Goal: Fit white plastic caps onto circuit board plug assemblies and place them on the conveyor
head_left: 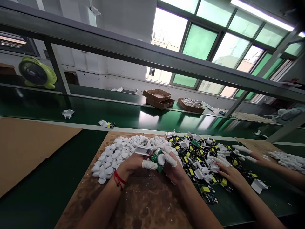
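Observation:
My left hand (134, 162), with a red string on its wrist and white finger cots, holds a white plastic shell (143, 150) above a worn brown board (143, 200). My right hand (172, 167), also in finger cots, grips a small green circuit board (156, 158) and presses it against the shell. Both hands meet at the middle of the bench. Just behind them lies a heap of white plastic caps (119, 156). To their right spreads a pile of green circuit boards (197, 156) with yellow parts and white plugs.
Another person's two hands (230, 173) (252, 155) reach into the circuit board pile from the right. A green conveyor belt (95, 111) runs behind, carrying a white plug (68, 113). Cardboard trays (158, 98) and a green fan (37, 73) stand further back. A cardboard sheet (28, 149) lies left.

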Tool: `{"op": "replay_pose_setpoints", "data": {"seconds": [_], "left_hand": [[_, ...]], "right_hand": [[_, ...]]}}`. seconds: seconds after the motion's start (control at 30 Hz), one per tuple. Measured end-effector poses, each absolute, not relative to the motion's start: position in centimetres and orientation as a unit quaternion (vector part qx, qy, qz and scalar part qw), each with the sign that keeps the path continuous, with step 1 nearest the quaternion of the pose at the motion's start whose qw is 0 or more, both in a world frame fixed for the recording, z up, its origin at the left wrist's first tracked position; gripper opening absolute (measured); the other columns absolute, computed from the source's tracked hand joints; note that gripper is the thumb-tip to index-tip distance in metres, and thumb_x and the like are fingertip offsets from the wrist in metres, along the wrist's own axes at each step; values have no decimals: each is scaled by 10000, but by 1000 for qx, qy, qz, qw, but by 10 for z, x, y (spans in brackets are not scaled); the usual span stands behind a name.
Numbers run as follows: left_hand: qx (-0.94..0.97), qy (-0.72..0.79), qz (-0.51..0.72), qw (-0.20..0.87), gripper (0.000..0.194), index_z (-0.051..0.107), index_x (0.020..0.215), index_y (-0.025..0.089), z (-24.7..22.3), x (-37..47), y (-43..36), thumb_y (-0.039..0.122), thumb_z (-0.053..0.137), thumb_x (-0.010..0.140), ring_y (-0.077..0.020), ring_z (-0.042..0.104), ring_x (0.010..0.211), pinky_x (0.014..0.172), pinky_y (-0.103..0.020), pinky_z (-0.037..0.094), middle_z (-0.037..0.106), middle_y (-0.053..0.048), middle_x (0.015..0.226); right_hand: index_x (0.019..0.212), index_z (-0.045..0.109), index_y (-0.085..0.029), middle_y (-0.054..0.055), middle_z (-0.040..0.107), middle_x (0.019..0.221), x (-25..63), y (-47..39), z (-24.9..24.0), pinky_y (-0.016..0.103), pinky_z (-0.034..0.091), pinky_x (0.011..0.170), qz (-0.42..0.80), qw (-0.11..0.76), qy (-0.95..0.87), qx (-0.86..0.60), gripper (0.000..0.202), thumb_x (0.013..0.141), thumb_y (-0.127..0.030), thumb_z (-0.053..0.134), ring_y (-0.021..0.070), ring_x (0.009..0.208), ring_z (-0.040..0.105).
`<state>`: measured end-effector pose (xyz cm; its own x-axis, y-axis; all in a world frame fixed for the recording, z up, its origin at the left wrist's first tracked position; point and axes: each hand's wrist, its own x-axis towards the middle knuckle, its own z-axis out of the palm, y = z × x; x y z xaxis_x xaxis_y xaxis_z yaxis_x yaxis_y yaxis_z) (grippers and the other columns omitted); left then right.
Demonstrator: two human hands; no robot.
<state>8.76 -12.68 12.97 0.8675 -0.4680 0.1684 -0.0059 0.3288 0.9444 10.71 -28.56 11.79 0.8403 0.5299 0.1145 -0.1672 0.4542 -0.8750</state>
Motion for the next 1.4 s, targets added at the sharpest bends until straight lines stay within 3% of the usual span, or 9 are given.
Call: {"op": "replay_pose_setpoints", "data": {"seconds": [0.1,0.3,0.47,0.63,0.83,1.1,1.27,1.4], "left_hand": [[548,-213,-164,792,752,615,1149,144,127,87,-127,421,851,492,-331,574,1073,955,-452,441,659,-126,1112],[572,-218,-156,775,742,620,1134,150,120,88,-130,368,869,469,-299,579,1032,896,-402,464,663,-108,1087],[594,-205,-171,759,755,625,1130,163,125,88,-133,325,878,438,-287,585,1010,870,-388,475,669,-92,1070],[599,-201,-170,756,755,642,1108,162,122,88,-134,313,892,412,-284,583,1015,899,-395,467,669,-94,1066],[622,-222,-167,732,747,638,1126,179,121,86,-129,290,894,434,-299,559,1087,944,-426,459,657,-86,1113],[619,-259,-197,715,782,631,1129,168,128,84,-127,351,900,417,-301,580,1078,983,-440,449,665,-101,1112],[625,-306,-197,691,764,644,1087,158,133,84,-126,417,890,411,-270,598,1040,966,-378,461,672,-87,1078],[612,-269,-195,717,767,649,1073,158,129,85,-127,407,898,392,-281,609,986,903,-401,491,682,-92,1027]], "right_hand": [[1193,608,-239,-23,590,618,105,-285,119,301,485,692,241,812,-220,-483,648,609,-432,810,174,610,539],[1204,581,-253,57,671,903,107,-286,110,369,507,758,246,798,-246,-492,749,536,-475,839,249,832,617],[1174,594,-239,77,674,970,109,-289,103,391,511,792,251,801,-238,-488,719,537,-463,841,269,882,630],[1137,613,-235,72,689,925,106,-288,104,393,519,775,254,818,-209,-472,709,493,-394,862,270,828,649],[1154,609,-221,93,684,935,110,-294,94,370,522,710,261,795,-225,-499,647,577,-430,814,266,799,641],[1123,627,-213,37,657,786,107,-302,88,222,413,474,265,809,-174,-495,612,563,-333,843,93,458,470],[1033,655,-182,7,631,656,105,-297,94,220,399,446,289,812,-191,-470,559,528,-327,846,102,425,457],[1075,646,-198,-11,604,585,109,-297,87,248,442,497,268,811,-193,-483,503,625,-348,813,145,475,508]]}}
